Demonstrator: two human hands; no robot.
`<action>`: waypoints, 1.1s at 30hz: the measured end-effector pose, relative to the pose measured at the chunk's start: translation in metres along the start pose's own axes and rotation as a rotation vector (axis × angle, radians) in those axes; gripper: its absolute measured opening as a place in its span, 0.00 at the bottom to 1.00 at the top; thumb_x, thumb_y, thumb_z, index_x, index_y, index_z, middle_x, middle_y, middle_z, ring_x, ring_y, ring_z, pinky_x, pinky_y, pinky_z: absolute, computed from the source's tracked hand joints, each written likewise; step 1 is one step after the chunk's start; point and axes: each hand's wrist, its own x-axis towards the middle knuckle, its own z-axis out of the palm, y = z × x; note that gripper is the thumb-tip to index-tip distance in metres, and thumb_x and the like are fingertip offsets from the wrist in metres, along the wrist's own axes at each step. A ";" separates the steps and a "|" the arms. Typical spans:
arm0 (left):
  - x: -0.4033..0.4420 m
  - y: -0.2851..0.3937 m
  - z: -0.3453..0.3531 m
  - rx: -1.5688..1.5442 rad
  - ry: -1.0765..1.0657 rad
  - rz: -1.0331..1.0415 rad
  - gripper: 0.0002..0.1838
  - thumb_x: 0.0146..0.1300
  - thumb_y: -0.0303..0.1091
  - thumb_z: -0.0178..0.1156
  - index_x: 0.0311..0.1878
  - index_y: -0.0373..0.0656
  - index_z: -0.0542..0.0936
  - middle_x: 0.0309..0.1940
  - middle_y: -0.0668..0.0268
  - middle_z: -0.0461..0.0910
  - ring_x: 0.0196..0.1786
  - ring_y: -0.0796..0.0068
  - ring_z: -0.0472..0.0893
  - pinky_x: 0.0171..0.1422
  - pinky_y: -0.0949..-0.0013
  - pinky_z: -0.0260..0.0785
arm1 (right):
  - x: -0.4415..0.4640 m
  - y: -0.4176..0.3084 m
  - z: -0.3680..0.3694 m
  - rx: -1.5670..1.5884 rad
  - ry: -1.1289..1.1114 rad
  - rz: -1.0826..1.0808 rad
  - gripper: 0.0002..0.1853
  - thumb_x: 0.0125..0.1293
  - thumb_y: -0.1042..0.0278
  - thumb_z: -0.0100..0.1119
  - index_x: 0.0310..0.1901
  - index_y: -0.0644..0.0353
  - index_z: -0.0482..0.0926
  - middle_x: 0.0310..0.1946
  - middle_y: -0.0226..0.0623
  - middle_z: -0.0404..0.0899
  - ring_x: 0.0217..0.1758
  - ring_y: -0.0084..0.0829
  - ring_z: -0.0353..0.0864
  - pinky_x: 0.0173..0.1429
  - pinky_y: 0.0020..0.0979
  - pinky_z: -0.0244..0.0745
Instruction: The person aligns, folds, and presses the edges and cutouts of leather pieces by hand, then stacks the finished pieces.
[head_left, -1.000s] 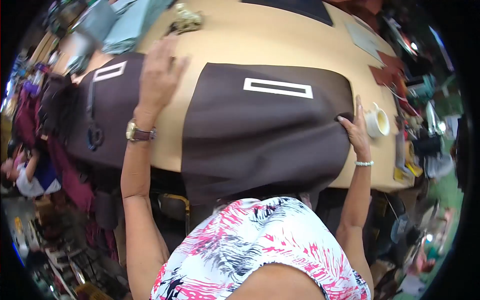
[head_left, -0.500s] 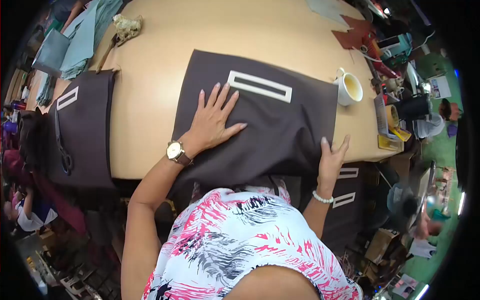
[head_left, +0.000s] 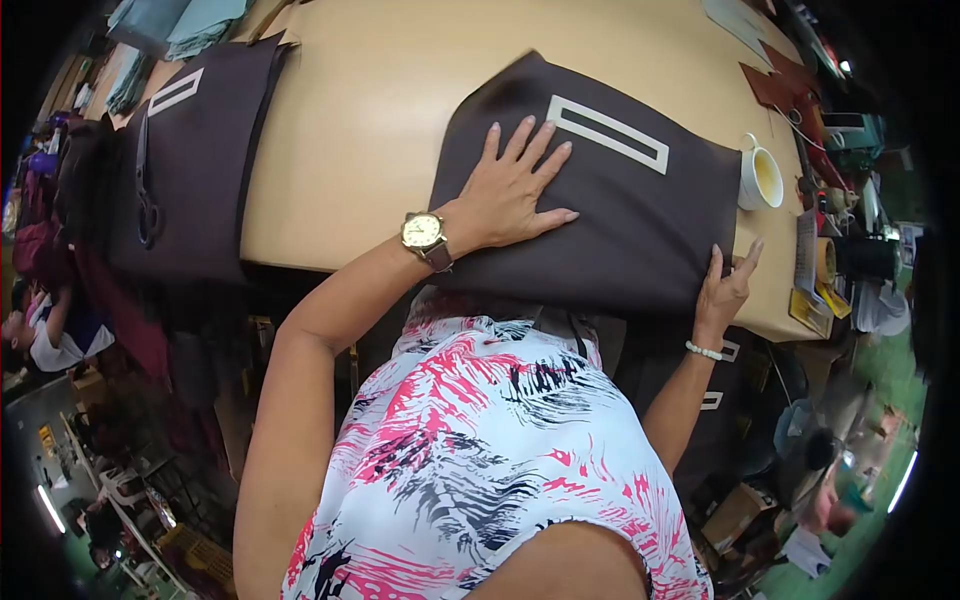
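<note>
A dark brown sheet [head_left: 610,225] lies at the table's front edge, its far left corner lifted a little. On it is a white rectangular frame [head_left: 610,135] with a dark centre. My left hand [head_left: 510,190] rests flat on the sheet, fingers spread, fingertips just left of the white frame. At the sheet's right edge is my right hand [head_left: 724,290], fingers apart, thumb touching the edge. A white cup [head_left: 761,180] with yellowish liquid stands against the sheet's right side.
More dark sheets [head_left: 200,150] with a white frame and dark scissors [head_left: 147,190] lie on the left. Grey-green material [head_left: 205,25] is at the back left. Red-brown pieces [head_left: 785,85] and a basket [head_left: 806,250] are at the right. A person [head_left: 60,335] is at the far left.
Since a second ago, my left hand has come down from the left onto the sheet. My right hand has moved nearer the front, and the sheet's far left corner has risen. The view has shifted.
</note>
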 end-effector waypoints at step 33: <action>0.041 -0.050 -0.020 -0.021 -0.001 0.135 0.37 0.56 0.57 0.58 0.62 0.40 0.67 0.62 0.52 0.64 0.65 0.55 0.62 0.66 0.51 0.55 | 0.167 0.014 -0.030 -0.567 -0.198 -0.201 0.29 0.59 0.35 0.48 0.44 0.52 0.82 0.67 0.46 0.57 0.71 0.56 0.46 0.68 0.63 0.35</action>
